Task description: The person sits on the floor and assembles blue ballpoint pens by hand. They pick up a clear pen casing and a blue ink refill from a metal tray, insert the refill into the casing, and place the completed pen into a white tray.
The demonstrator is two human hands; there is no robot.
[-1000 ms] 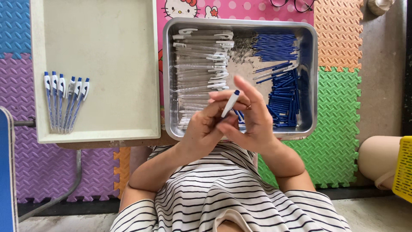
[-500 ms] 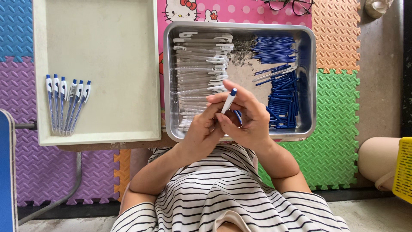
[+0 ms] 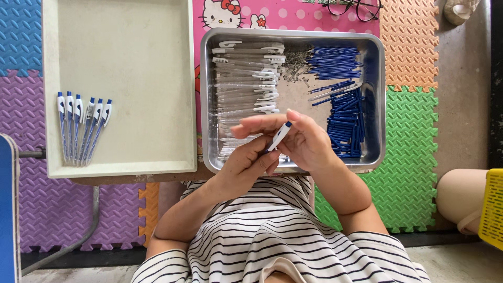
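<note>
Over metal tray (image 3: pixel 374 94): hands hold pen (image 3: pixel 279 136); finished pens (image 3: pixel 83 126) left.

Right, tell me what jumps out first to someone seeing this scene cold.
Dead centre, the left hand and right hand together hold a white and blue pen over the near edge of a metal tray. That tray holds white pen barrels on its left and blue parts on its right. Far left, a row of finished pens lies in a cream tray.
</note>
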